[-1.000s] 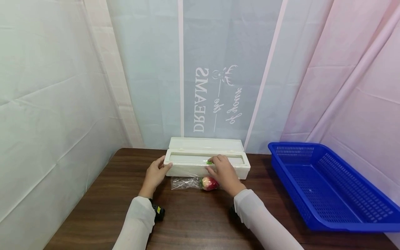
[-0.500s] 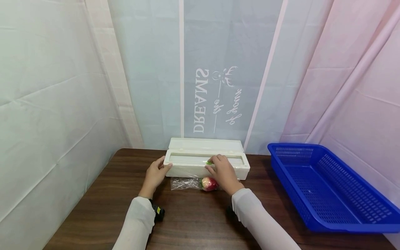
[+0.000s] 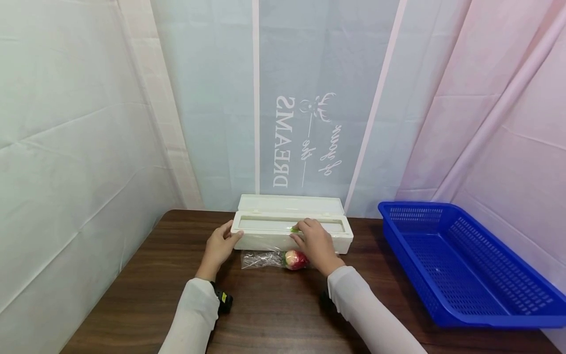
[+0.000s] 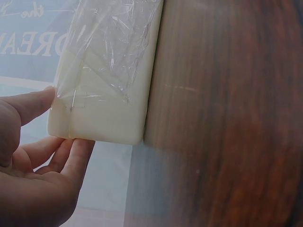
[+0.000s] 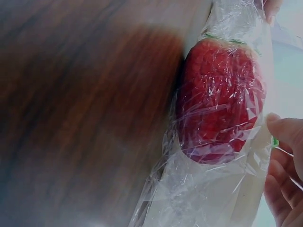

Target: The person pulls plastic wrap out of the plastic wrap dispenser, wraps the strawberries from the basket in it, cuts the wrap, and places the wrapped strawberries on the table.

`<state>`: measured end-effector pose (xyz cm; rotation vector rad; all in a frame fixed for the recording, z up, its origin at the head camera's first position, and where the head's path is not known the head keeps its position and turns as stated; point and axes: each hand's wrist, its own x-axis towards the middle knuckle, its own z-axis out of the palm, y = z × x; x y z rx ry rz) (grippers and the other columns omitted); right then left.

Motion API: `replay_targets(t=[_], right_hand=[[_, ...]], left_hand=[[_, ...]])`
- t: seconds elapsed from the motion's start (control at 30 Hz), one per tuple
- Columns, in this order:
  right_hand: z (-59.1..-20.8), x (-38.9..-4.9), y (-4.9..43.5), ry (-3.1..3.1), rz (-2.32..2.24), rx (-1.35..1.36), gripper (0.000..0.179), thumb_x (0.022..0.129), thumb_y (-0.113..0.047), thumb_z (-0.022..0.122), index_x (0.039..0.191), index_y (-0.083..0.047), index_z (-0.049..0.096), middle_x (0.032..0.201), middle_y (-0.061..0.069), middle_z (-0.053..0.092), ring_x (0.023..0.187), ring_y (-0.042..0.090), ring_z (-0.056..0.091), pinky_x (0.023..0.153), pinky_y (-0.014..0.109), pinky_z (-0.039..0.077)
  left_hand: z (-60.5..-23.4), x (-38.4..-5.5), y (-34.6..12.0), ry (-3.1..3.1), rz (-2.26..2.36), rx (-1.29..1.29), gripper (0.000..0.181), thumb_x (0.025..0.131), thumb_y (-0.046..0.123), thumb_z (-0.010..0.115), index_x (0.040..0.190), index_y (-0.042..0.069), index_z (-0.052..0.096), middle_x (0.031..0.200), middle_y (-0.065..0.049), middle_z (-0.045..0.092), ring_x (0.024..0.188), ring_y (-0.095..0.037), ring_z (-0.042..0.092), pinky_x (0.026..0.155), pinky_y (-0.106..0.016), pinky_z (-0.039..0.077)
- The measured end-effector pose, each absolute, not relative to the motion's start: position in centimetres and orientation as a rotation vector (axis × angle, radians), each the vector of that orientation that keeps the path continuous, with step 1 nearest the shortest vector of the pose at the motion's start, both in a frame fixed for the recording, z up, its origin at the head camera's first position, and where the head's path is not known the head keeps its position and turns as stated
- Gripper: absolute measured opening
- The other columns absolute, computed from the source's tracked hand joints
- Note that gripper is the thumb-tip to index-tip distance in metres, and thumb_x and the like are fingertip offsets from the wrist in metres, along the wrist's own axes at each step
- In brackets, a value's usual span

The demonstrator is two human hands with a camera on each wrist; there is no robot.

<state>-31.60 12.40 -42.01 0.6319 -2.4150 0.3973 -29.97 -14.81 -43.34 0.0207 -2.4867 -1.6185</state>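
A long white cling film dispenser box (image 3: 261, 242) stands at the back of the table, its lid (image 3: 292, 203) raised behind it. My left hand (image 3: 218, 246) grips the box's left end, thumb at the top front edge and fingers against the end, as the left wrist view shows. On the front rim, my right hand (image 3: 316, 246) pinches a small green slide cutter (image 3: 294, 229), mostly hidden by the fingers. Clear cling film (image 4: 109, 52) hangs down the box's front. In front of it lies a red and cream fruit (image 3: 295, 259), covered by film in the right wrist view (image 5: 220, 99).
A blue perforated plastic basket (image 3: 424, 265) stands on the right of the dark wooden table (image 3: 274, 314). Pale fabric curtains (image 3: 216, 108) rise behind the table and along both sides. Crumpled film (image 3: 262, 259) lies to the left of the fruit.
My right wrist and sleeve have shifted slightly left, with the fingers still at the green slide cutter. The left hand, box and fruit have stayed in place.
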Motion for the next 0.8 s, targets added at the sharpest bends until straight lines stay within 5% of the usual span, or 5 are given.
replay_targets(t=[0.8], right_hand=[[-42.06,-31.92,12.74,-2.301,0.366,0.839,0.012,0.084,-0.02,0.069,0.096,-0.018,0.068,0.093,-0.007,0.066,0.088,0.011,0.055,0.073,0.032,0.054]], left_hand=[[-43.34,-29.94,-14.74,-2.49,-1.609,0.028,0.064,0.09,0.035,0.061,0.142,0.006,0.037,0.141,-0.02,0.041,0.123,-0.031,0.042,0.1,-0.048,0.042]])
